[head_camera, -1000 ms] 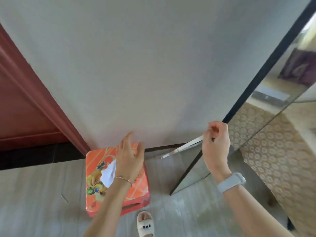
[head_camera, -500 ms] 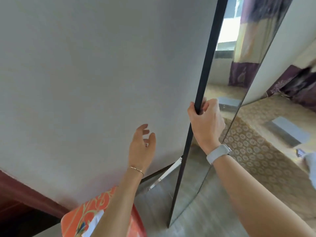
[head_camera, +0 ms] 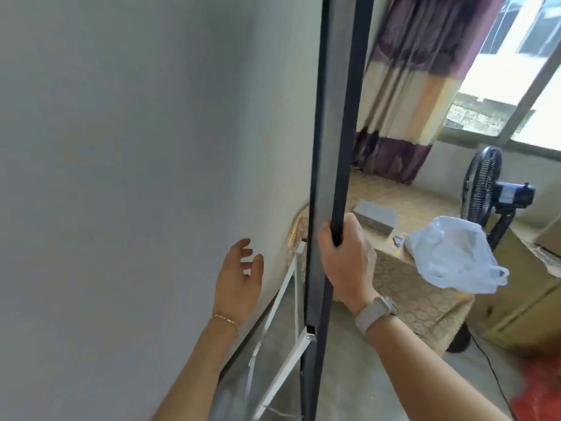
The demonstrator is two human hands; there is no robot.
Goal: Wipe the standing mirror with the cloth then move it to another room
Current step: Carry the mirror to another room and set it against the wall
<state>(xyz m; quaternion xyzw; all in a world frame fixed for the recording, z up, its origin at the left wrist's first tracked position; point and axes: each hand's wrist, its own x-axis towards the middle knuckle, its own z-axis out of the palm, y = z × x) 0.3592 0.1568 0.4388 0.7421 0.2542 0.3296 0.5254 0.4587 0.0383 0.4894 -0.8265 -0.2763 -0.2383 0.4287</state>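
The standing mirror (head_camera: pixel 334 117) is seen edge-on, a tall dark frame running from the top of the view to the floor beside the wall. Its white metal stand (head_camera: pixel 282 302) angles down behind it toward the wall. My right hand (head_camera: pixel 346 262) is wrapped around the mirror's dark front edge at about mid height. My left hand (head_camera: pixel 239 275) hovers open between the wall and the back of the mirror, fingers spread, touching nothing. No cloth is in view.
The pale wall (head_camera: pixel 136 177) fills the left. A bed with a gold patterned cover (head_camera: pixel 403 287) holds a white plastic bag (head_camera: pixel 455 256) and a grey box (head_camera: pixel 376 215). A black standing fan (head_camera: pixel 485 189), a curtain (head_camera: pixel 413 86) and a window are behind.
The view has swung up and right, so the orange stool has left the frame. My right hand keeps its hold on the mirror's edge, now seen edge-on. My left hand stays open.
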